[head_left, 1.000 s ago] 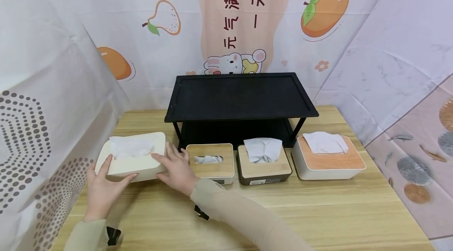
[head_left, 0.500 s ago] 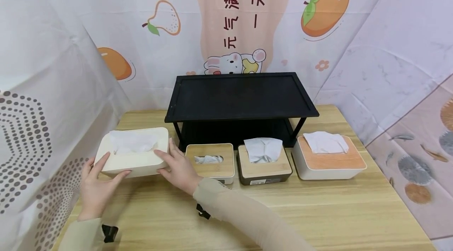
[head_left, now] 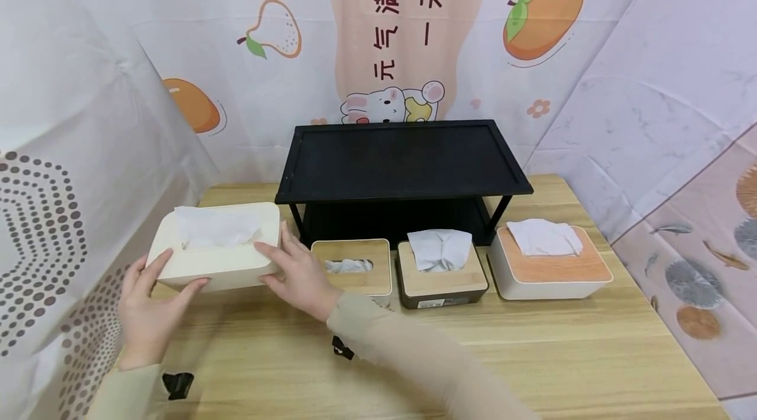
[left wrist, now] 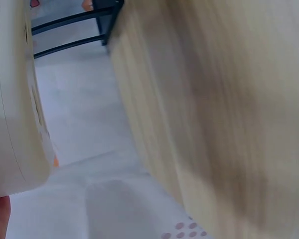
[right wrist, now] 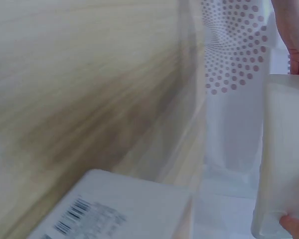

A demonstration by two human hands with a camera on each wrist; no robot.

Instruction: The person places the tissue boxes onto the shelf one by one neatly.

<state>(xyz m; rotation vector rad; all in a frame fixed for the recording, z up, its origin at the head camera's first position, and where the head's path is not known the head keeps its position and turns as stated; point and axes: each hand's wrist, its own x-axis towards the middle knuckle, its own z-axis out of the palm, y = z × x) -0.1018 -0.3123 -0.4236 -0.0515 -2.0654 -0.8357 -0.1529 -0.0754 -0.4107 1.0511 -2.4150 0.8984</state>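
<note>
A cream tissue box [head_left: 227, 263] with white tissue poking from its top is held up off the table at the left. My left hand [head_left: 144, 318] grips its left end, thumb against the front side. At the right end, my right hand [head_left: 303, 280] holds it with the thumb on the front. The left wrist view has the box [left wrist: 12, 119] along its left edge, well above the wood. In the right wrist view a fingertip presses the near corner of the box [right wrist: 289, 144], and the left hand shows at the far end.
Beside my right hand stands a white tissue box with a bamboo lid [head_left: 349, 283]. Further right are a dark tissue box [head_left: 443, 282] and a white one with an orange-wood lid [head_left: 550, 269]. A black two-tier rack [head_left: 405, 160] is behind them on the wooden table [head_left: 473, 354].
Both hands have lifted the cream tissue box higher, away from the table and slightly leftward. The other tissue boxes and the rack have stayed put.
</note>
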